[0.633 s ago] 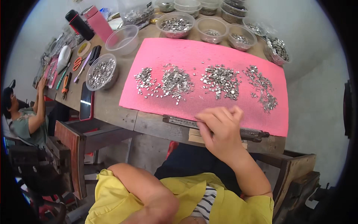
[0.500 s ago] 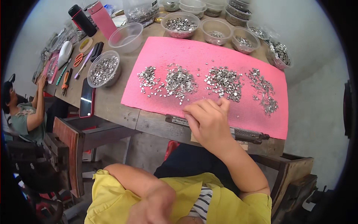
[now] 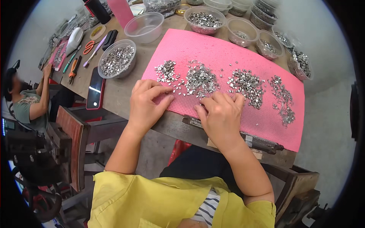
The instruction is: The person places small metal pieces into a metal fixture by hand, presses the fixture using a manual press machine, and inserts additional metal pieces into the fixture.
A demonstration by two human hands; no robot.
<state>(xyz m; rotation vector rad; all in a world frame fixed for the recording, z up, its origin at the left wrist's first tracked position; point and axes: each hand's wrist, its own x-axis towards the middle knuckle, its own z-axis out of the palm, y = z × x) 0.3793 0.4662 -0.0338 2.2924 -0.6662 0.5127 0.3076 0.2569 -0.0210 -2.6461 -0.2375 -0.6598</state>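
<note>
A pink textured mat [image 3: 197, 41] carries several heaps of small silvery metal pieces. My left hand [image 3: 146, 104] is at the mat's near left edge, thumb and forefinger apart, next to the small left heap [image 3: 165, 71]. My right hand [image 3: 222, 116] rests on the mat just in front of the heap of short metal tubes [image 3: 200, 78]. Its fingers are bent, thumb close to forefinger; whatever lies between them is hidden. Farther right are a heap of chunkier pieces [image 3: 247, 88] and a thinner, scattered heap [image 3: 281, 98].
A dark metal bar tool [image 3: 262, 143] lies along the table's front edge. Plastic tubs of metal pieces [image 3: 118, 59] stand left and behind the mat, beside an unfilled tub [image 3: 146, 28]. A phone [image 3: 96, 89], pliers [image 3: 75, 70] and scissors [image 3: 89, 47] lie left. Another person [image 3: 32, 98] sits far left.
My left hand has come up from near my chest to the mat's left edge. The right hand remains by the tube heap. The view has shifted, so the table appears farther right and higher.
</note>
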